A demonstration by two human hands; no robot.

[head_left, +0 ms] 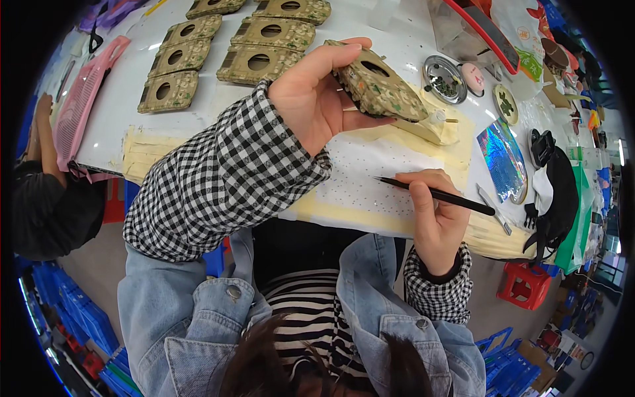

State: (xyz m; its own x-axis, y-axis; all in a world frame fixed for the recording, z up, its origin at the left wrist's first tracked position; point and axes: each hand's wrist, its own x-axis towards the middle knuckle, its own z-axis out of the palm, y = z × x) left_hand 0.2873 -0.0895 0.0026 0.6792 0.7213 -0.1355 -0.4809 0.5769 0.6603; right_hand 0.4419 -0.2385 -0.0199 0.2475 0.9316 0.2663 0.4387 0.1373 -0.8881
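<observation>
My left hand [307,99] is closed round a camouflage-painted toy tank hull [393,91], lifted above the table and tilted, its round hole facing up. In my right hand [438,221] are slim black tweezers [460,199], held like a pen with the fine tip pointing left. That tip is just over a white sheet [357,192] dotted with many tiny dark pieces. Beyond the lifted hull stands a small bottle or tube with a white neck [438,117], partly hidden. Several matching tank hulls [264,33] lie in rows at the far left.
A round dish [444,79] of small dark parts is at the far right, near a clear bin with a red rim [476,33]. A craft knife [495,210] and shiny blue film [503,159] lie at right. A pink basket [86,99] and another person [56,212] are at left.
</observation>
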